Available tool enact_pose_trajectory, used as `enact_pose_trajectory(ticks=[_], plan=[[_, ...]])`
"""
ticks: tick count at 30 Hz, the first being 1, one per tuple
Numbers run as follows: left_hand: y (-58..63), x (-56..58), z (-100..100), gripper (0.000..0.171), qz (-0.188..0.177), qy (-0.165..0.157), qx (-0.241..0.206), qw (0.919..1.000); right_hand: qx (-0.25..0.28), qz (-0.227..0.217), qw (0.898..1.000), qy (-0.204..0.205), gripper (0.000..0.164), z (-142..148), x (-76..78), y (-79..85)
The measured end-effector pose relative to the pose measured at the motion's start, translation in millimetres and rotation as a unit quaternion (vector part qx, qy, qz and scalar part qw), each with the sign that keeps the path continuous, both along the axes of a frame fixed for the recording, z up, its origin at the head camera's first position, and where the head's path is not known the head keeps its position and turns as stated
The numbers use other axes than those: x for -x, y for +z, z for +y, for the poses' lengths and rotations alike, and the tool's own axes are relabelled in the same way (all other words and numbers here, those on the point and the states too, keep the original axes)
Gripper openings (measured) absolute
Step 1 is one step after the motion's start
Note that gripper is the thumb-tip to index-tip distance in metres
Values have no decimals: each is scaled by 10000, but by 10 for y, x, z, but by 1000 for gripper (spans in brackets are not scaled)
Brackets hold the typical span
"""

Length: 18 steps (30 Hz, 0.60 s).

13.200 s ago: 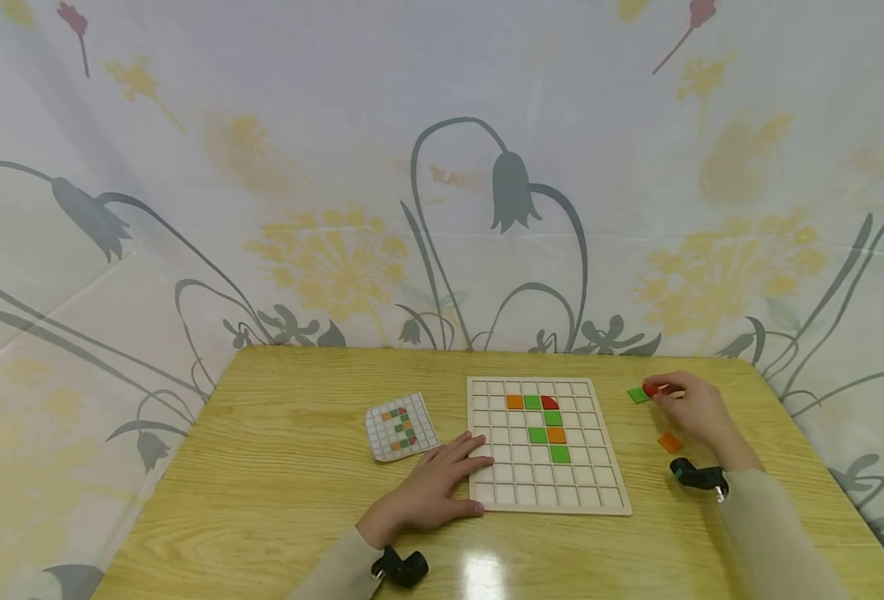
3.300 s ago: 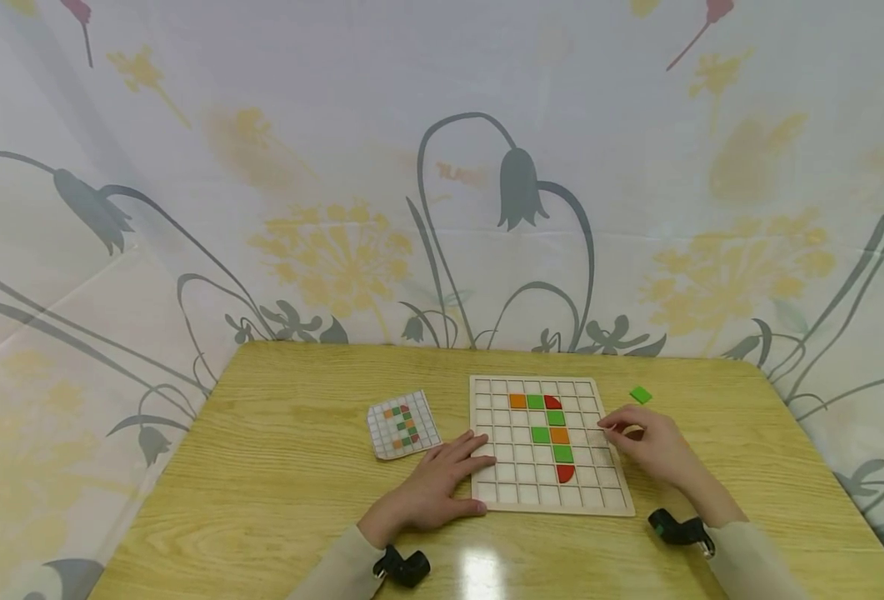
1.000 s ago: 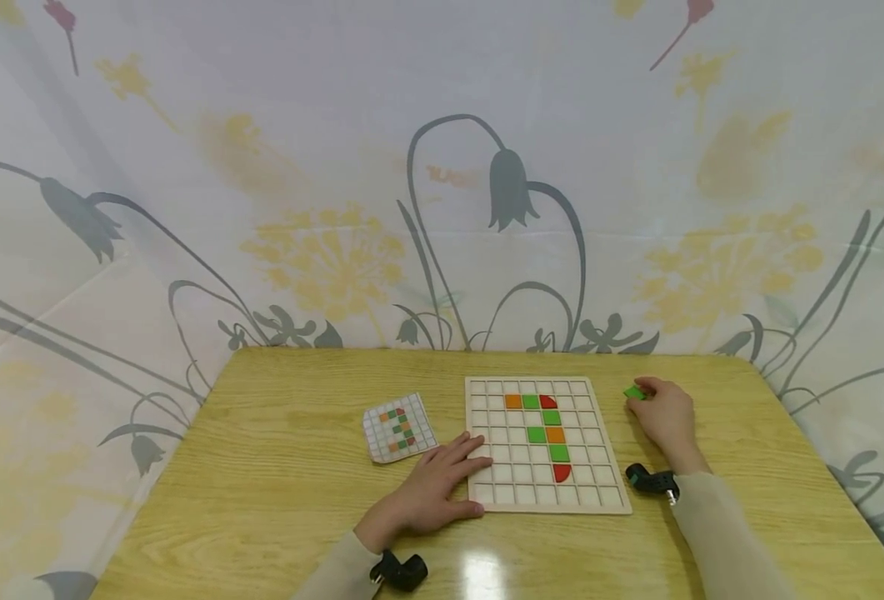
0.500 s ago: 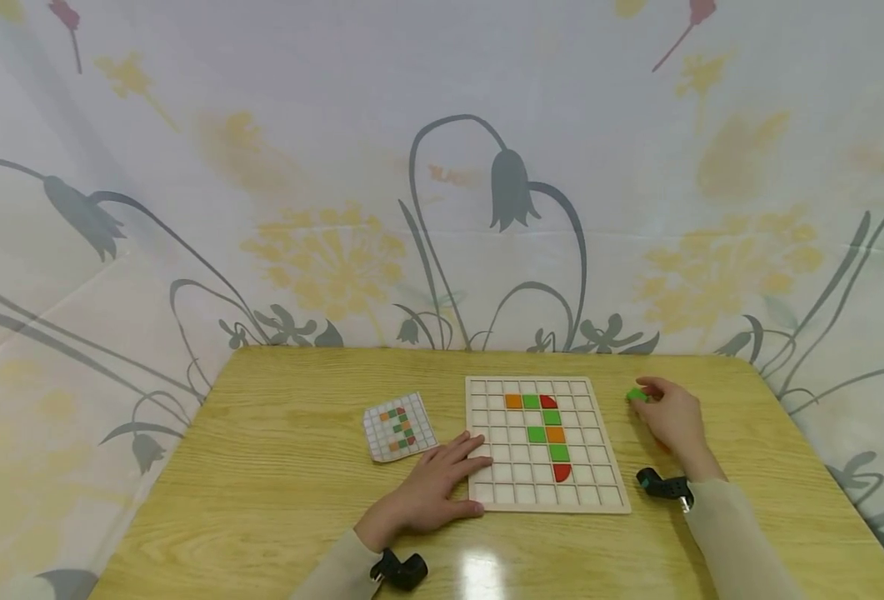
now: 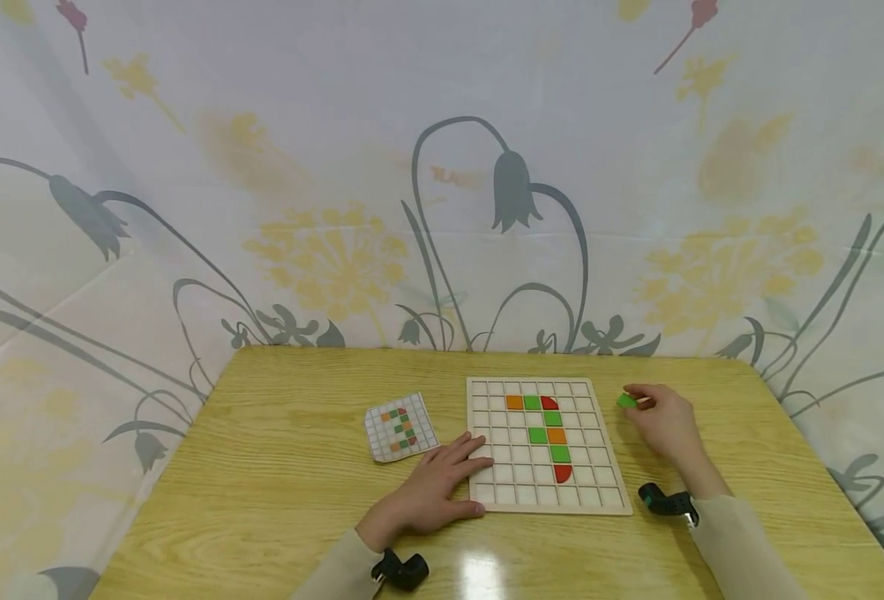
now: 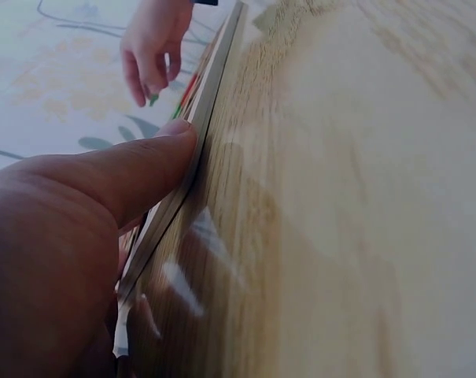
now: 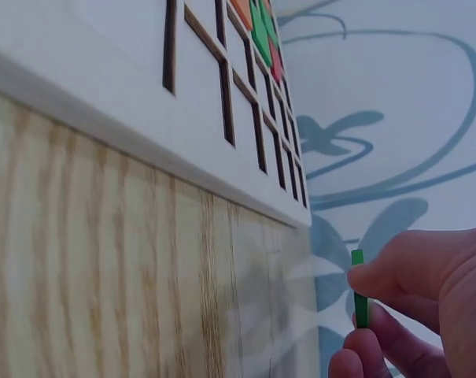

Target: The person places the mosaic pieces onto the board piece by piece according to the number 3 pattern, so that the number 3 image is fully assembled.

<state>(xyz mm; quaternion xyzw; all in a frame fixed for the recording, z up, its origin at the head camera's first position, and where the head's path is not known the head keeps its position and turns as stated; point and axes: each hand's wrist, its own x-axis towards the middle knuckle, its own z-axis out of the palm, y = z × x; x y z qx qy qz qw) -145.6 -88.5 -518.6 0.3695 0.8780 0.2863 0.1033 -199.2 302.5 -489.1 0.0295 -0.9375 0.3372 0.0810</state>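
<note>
My right hand point(image 5: 665, 421) pinches a green square tile point(image 5: 626, 401) between thumb and fingers, right of the wooden grid board point(image 5: 501, 494). In the right wrist view, the tile point(image 7: 359, 288) shows edge-on. My left hand point(image 5: 430, 483) lies with fingers spread over the board's left edge; in the left wrist view, its thumb point(image 6: 155, 161) touches that edge. Set in the board are a red quarter-round point(image 5: 563, 473) at the bottom, another red quarter-round point(image 5: 549, 402) near the top, and several green and orange square tiles, among them an orange tile point(image 5: 556, 436).
A small paper card point(image 5: 400, 427) printed with a coloured grid pattern lies left of the board. The wooden table point(image 5: 277, 467) meets a flower-patterned cloth point(image 5: 337, 167) at its far edge.
The lower red quarter-round, in my right hand at first, now sits in the board. The green tile, earlier on the table, is now pinched in my right hand and has shifted slightly left.
</note>
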Motion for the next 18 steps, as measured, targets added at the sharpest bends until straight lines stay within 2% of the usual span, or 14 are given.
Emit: enact_pose_trajectory(ticks=[18], plan=[[16, -7, 1, 64, -19, -15, 7, 10000, 28, 202, 9976, 659, 27, -389, -225, 80]])
